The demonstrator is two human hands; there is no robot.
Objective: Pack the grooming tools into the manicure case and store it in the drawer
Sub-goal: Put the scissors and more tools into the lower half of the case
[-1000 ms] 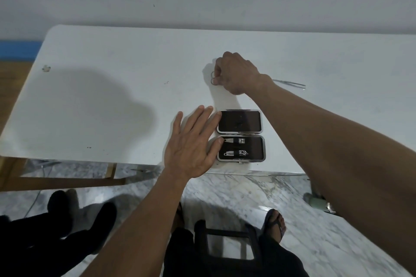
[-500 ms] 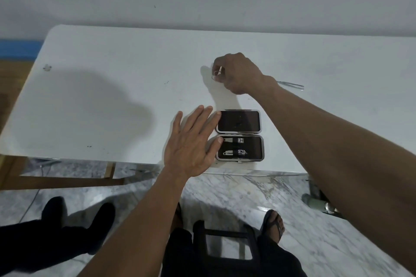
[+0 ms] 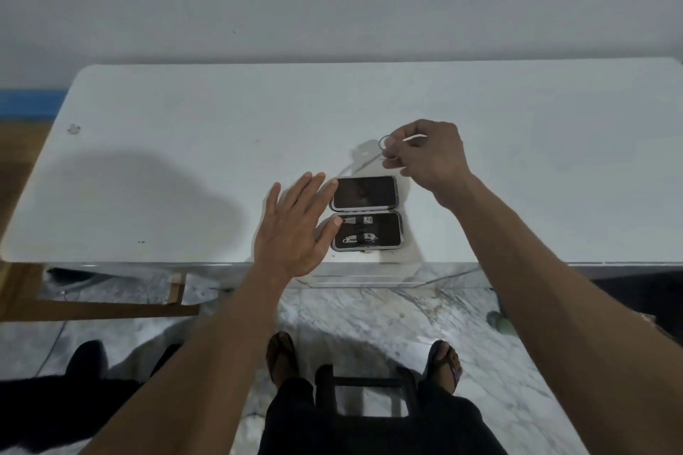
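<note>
Now our right hand [image 3: 428, 155] has come up off the tabletop [image 3: 192, 144] and moved back toward us, and it carries a thin metal tool with a ring handle, most likely small scissors [image 3: 388, 146]. A moment ago that hand was pressed down on the tabletop, picking the tool up. Its fingers [image 3: 393, 153] are pinched around the ring, and the thin end pokes out past the knuckles. The long thin tool that lay to the right of that hand before is not in view now; we cannot tell where it went.

Our left hand [image 3: 292, 229] has hardly moved. It lies flat with its fingers spread wide, holding nothing, and its fingertips touch the left edge of the manicure case [image 3: 366, 212]. We think it keeps the case from sliding.

The case lies open near the front edge of the tabletop, at about 5 o'clock from the scissors. Its lid half is at 12 o'clock and looks empty and dark. Its tray half is at 6 o'clock, with a nail clipper [image 3: 360, 238] and one more small tool [image 3: 356, 220] already tucked in.

So the pick-up looks done. Next, we think, comes sliding the scissors into a free slot, which is small, so the tool must go in straight. No drawer shows yet, and the case is not closed.
</note>
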